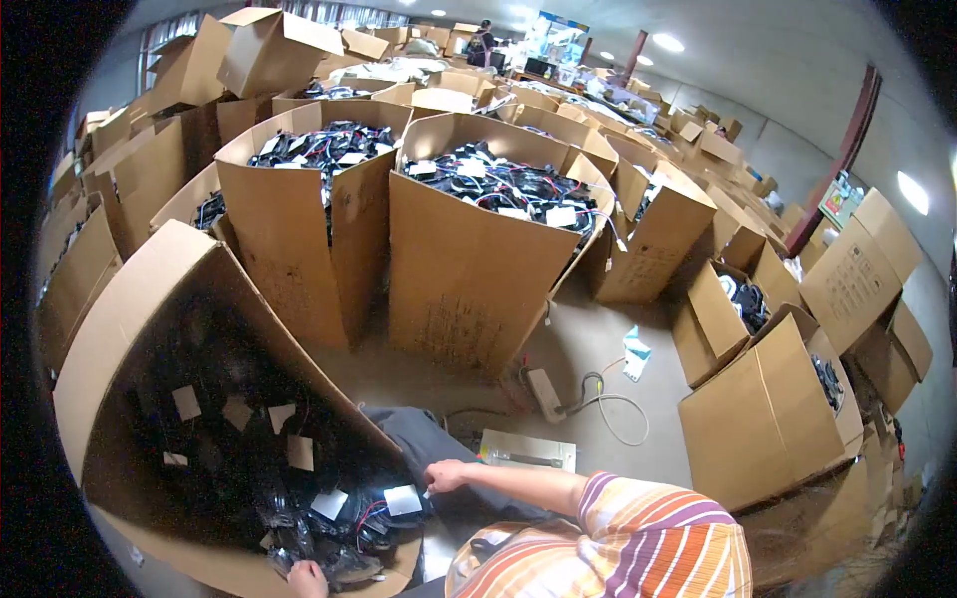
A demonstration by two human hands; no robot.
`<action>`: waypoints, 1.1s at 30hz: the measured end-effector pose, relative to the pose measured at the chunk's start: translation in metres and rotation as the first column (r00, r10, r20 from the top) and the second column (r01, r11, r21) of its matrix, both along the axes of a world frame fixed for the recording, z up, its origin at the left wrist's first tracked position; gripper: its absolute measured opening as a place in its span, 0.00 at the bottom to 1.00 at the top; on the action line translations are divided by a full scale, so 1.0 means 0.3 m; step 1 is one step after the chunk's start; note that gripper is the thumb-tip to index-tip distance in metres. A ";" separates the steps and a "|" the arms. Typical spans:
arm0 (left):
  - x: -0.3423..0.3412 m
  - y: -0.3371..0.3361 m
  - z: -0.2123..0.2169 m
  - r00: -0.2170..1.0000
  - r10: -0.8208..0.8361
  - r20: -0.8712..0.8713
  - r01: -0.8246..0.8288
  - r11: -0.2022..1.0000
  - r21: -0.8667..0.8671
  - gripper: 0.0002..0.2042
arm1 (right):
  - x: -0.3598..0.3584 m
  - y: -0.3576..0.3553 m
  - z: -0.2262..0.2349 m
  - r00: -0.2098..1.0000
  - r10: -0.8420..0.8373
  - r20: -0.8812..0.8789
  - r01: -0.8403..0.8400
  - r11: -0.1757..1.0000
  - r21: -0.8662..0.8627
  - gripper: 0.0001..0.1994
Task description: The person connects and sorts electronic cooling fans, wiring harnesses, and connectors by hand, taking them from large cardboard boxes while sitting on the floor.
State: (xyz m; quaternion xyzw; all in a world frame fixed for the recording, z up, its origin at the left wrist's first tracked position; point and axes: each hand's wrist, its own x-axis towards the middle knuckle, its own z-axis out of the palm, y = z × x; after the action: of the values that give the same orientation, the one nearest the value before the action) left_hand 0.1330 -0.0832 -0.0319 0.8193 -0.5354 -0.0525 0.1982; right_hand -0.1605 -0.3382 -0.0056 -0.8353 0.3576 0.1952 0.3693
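My left hand (307,580) shows at the lower edge, inside a large open cardboard box (150,284). Its fingers are curled against dark, plastic-wrapped cable bundles (344,553); what they grip is hidden. Over my lap, just outside the box's right edge, my right hand (447,476) is closed on a small white piece (429,492), too small to name. A white paper label (403,500) lies on the bundles between my hands, with red and blue wires beside it. More black bundles with pale labels sit deeper in the box, in shadow.
Tall cardboard boxes (449,269) full of black cable bundles stand close ahead. Smaller boxes (763,409) line the right. On the floor lie a white power strip (544,395), a looped grey cable (638,404) and a flat pale panel (528,448). A person (481,45) stands far back.
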 end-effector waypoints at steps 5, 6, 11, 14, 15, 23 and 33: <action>-0.028 0.015 0.059 0.989 -0.102 0.111 0.089 0.989 0.116 0.09 | -0.019 0.024 0.004 0.999 -0.037 0.007 0.038 0.998 -0.060 0.14; -0.020 0.022 0.028 0.999 -0.046 -0.012 0.047 0.997 0.064 0.10 | -0.021 0.020 -0.006 0.999 -0.046 0.012 0.047 0.997 -0.061 0.14; -0.003 0.020 0.005 0.957 0.158 -0.243 -0.150 0.987 0.051 0.13 | -0.017 0.016 -0.013 0.998 -0.059 -0.006 0.058 0.997 -0.060 0.14; 0.050 0.056 -0.140 0.918 0.232 -0.322 -0.255 0.966 -0.031 0.10 | -0.007 0.024 -0.001 0.998 -0.062 -0.006 0.061 0.997 -0.055 0.14; 0.060 0.063 -0.166 0.896 0.229 -0.382 -0.291 0.950 -0.113 0.08 | -0.007 0.027 -0.002 0.998 -0.057 0.006 0.057 0.997 -0.056 0.14; 0.050 0.049 -0.137 0.877 0.258 -0.405 -0.321 0.942 -0.097 0.11 | -0.010 0.032 0.005 0.998 -0.066 0.003 0.066 0.994 -0.088 0.14; 0.000 0.049 -0.077 0.983 0.150 -0.104 -0.142 0.987 0.076 0.13 | -0.002 0.044 0.027 0.999 -0.053 -0.002 0.052 0.994 -0.093 0.13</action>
State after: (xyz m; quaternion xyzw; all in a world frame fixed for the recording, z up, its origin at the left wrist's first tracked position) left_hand 0.1331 -0.0687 -0.0551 0.8585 -0.4600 -0.1009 0.2028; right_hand -0.1611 -0.3251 0.0025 -0.8414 0.3890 0.1705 0.3341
